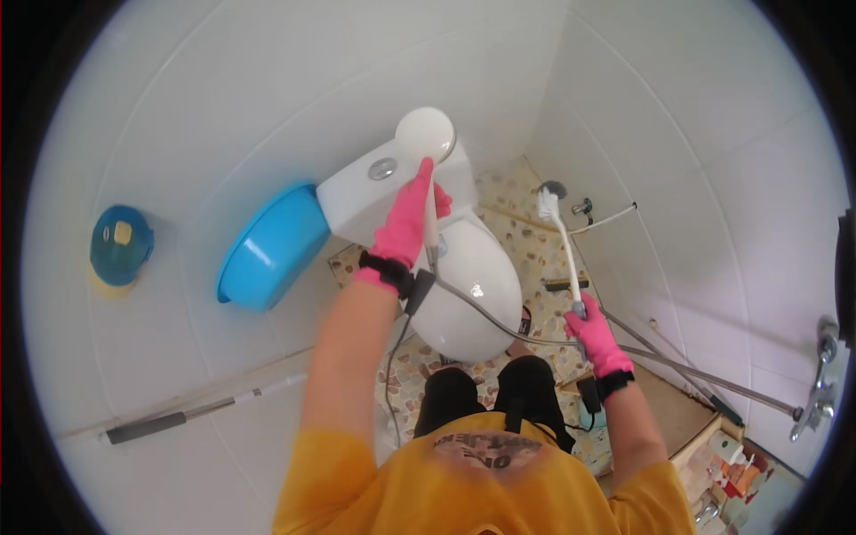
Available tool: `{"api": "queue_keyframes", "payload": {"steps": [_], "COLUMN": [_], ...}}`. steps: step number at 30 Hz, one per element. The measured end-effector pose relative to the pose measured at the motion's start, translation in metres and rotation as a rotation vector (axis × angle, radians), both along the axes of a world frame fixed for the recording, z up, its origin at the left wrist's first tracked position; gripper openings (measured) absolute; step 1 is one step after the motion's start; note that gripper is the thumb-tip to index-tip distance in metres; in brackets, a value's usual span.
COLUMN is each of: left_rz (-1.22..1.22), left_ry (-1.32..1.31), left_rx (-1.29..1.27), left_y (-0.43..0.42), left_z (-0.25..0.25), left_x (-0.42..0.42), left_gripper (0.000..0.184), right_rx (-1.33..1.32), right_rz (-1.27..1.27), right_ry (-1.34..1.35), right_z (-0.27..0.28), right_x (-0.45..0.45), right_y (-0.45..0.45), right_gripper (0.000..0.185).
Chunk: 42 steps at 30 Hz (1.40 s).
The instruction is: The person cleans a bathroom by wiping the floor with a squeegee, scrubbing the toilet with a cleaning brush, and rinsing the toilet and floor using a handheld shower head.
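My left hand (408, 223), in a pink rubber glove, is closed around the handle of a white shower head (424, 134). The shower head is over the toilet tank (357, 192), its round back facing up. From its handle a grey hose (486, 314) runs across the toilet lid (468, 290), which is down and looks wet. My right hand (596, 337), gloved in pink too, grips a white toilet brush (568, 250) by its grey end. The white bristles point away from me, near the right wall.
A blue basin (276, 250) leans by the tank, left of the toilet. A teal soap holder (122, 242) is on the left wall. At right are a wall faucet (816, 392), a small valve (583, 209) and a floor squeegee (567, 284). Pebble-patterned flooring (508, 187) surrounds the toilet.
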<state>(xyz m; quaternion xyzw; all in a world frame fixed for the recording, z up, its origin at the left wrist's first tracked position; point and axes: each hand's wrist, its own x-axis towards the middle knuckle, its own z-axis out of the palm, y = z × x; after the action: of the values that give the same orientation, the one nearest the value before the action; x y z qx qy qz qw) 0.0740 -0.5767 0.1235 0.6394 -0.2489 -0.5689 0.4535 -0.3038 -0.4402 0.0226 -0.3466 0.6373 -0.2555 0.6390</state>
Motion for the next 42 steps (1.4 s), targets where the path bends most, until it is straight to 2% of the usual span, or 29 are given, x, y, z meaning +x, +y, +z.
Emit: {"api": "queue_keyframes", "payload": {"steps": [4, 6, 8, 10, 14, 15, 16, 17, 20, 21, 22, 23, 24, 25, 27, 28, 31, 32, 33, 34, 37, 39, 40, 42], "left_rz": [0.109, 0.205, 0.197, 0.17, -0.065, -0.159, -0.149, -0.197, -0.259, -0.211, -0.164, -0.04, -0.037, 0.113, 0.377, 0.491, 0.629, 0.701, 0.745, 0.76, 0.683, 0.548, 0.563, 0.545], "left_ry": [0.052, 0.125, 0.14, 0.091, 0.083, 0.057, 0.048, 0.047, 0.028, -0.032, -0.091, -0.051, -0.051, 0.011, 0.097, 0.121, 0.139, 0.155, 0.135, 0.137, 0.242, 0.216, 0.238, 0.221], "left_rx": [0.107, 0.155, 0.191, 0.119, 0.03, 0.031, 0.044, 0.053, 0.081, 0.084, 0.084, 0.132, 0.129, 0.124, 0.094, 0.07, 0.079, 0.091, 0.107, 0.102, 0.217, 0.182, 0.174, 0.089], "left_y": [0.002, 0.005, 0.006, 0.008, 0.024, 0.03, 0.039, 0.048, 0.069, 0.077, 0.083, 0.089, 0.092, 0.095, 0.1, 0.104, 0.132, 0.143, 0.156, 0.168, 0.199, 0.219, 0.229, 0.252], "left_z": [-0.057, -0.089, -0.111, -0.125, -0.119, -0.109, -0.113, -0.118, -0.112, -0.117, -0.124, -0.137, -0.144, -0.152, -0.161, -0.166, -0.175, -0.176, -0.176, -0.176, -0.177, -0.172, -0.169, -0.166], "left_x": [-0.053, -0.078, -0.099, -0.119, -0.146, -0.153, -0.159, -0.167, -0.182, -0.185, -0.186, -0.186, -0.178, -0.166, -0.139, -0.122, -0.069, -0.057, -0.049, -0.042, -0.036, -0.038, -0.032, -0.019], "left_gripper": [0.06, 0.061, 0.062, 0.067, 0.064, 0.057, 0.057, 0.054, 0.048, 0.048, 0.049, 0.048, 0.048, 0.049, 0.052, 0.053, 0.059, 0.061, 0.062, 0.062, 0.061, 0.057, 0.057, 0.057], "right_rx": [0.085, 0.061, 0.08, 0.065, 0.09, 0.074, 0.058, 0.048, 0.043, -0.067, -0.07, -0.023, 0.025, 0.023, 0.059, 0.057, -0.008, -0.012, -0.22, -0.436, -0.533, -0.432, -0.437, -0.488], "right_rz": [0.004, -0.016, -0.047, -0.165, -0.133, -0.194, -0.253, -0.068, -0.146, -0.037, -0.034, 0.05, 0.134, 0.138, 0.382, 0.388, 0.808, 0.819, 0.924, 1.024, 1.013, 1.343, 1.362, 1.185], "right_ry": [-0.04, -0.11, -0.168, -0.391, -0.494, -0.554, -0.614, -0.549, -0.531, -0.416, -0.415, -0.36, -0.305, -0.305, 0.025, 0.029, 0.401, 0.403, 0.52, 0.632, 0.556, 0.63, 0.65, 0.783], "right_z": [-0.042, -0.042, -0.033, -0.036, -0.056, -0.066, -0.073, -0.083, -0.087, -0.093, -0.097, -0.094, -0.092, -0.09, -0.086, -0.084, -0.052, -0.067, -0.093, -0.109, -0.099, -0.077, -0.078, -0.083], "right_x": [-0.008, -0.003, 0.004, 0.012, 0.031, 0.038, 0.045, 0.039, 0.052, 0.046, 0.037, 0.03, 0.023, 0.012, -0.009, -0.017, -0.013, -0.002, 0.013, 0.027, 0.12, 0.166, 0.165, 0.134], "right_y": [-0.058, -0.086, -0.116, -0.144, -0.199, -0.207, -0.213, -0.219, -0.201, -0.187, -0.172, -0.157, -0.143, -0.132, -0.116, -0.113, -0.103, -0.097, -0.089, -0.086, -0.093, -0.093, -0.088, -0.092], "right_gripper": [0.06, 0.062, 0.061, 0.052, 0.042, 0.038, 0.034, 0.036, 0.04, 0.047, 0.047, 0.047, 0.048, 0.048, 0.048, 0.048, 0.047, 0.047, 0.047, 0.047, 0.045, 0.044, 0.044, 0.043]}}
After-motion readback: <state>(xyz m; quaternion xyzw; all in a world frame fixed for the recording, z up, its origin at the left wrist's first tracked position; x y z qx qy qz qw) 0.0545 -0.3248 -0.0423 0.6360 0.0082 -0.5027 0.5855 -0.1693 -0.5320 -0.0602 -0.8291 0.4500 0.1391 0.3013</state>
